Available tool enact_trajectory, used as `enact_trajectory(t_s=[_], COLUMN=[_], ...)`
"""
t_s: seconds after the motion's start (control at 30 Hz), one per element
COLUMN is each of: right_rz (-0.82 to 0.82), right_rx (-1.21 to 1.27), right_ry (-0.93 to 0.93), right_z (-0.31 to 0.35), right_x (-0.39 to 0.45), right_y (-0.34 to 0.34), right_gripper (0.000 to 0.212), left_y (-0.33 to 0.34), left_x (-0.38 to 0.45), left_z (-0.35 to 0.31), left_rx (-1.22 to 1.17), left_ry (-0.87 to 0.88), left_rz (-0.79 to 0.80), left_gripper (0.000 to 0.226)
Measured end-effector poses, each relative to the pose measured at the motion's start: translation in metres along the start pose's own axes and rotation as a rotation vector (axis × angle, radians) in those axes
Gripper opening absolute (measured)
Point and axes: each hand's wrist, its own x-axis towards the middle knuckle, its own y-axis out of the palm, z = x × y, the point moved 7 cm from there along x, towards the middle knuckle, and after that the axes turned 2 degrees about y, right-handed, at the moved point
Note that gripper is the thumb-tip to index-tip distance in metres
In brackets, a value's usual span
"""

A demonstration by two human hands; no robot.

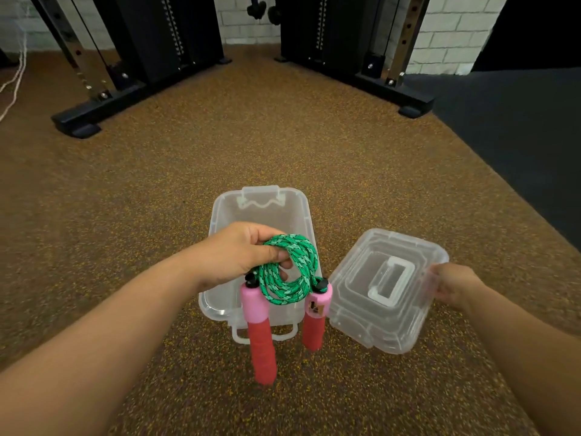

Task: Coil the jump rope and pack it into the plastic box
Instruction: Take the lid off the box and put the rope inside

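Observation:
My left hand (240,251) grips the coiled green jump rope (287,270) and holds it above the open clear plastic box (220,215), which stands on the floor. Two pink and red handles (259,328) hang down from the coil, over the box's near edge. My right hand (454,283) holds the clear lid (388,291) by its right edge, tilted, just to the right of the box. The box's inside looks empty where it shows.
The floor is brown speckled rubber (283,146), with a dark mat (518,136) at the right. Black gym machine frames (103,99) (393,86) stand at the back left and back right. A white cord (15,80) hangs at the far left.

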Motion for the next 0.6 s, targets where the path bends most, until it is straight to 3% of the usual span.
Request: enact_trajectory(t_s=[0.23, 0.3, 0.37, 0.47, 0.53, 0.6], right_rz=[-0.167, -0.096, 0.197, 0.734, 0.962, 1.134], right_rx=[-0.371, -0.279, -0.102, -0.148, -0.209, -0.192], right_ry=[-0.092, -0.221, -0.401, -0.549, -0.561, -0.524], right_z=[0.012, 0.033, 0.064, 0.086, 0.084, 0.072], right_x=[0.002, -0.021, -0.059, -0.129, -0.171, -0.197], right_y=[0.014, 0.035, 0.068, 0.122, 0.154, 0.182], right_gripper=[0.043, 0.052, 0.061, 0.086, 0.101, 0.102], left_y=[-0.004, -0.005, -0.009, -0.016, -0.022, -0.026], left_x=[-0.001, -0.001, 0.000, 0.002, 0.003, 0.005], left_z=[-0.001, -0.003, -0.005, -0.010, -0.014, -0.016], left_rx=[-0.021, -0.047, -0.097, -0.197, -0.274, -0.381], left_ry=[0.011, 0.025, 0.044, 0.075, 0.107, 0.147], left_rz=[-0.027, -0.036, -0.060, -0.120, -0.174, -0.202], left_gripper=[0.022, 0.022, 0.020, 0.017, 0.018, 0.019])
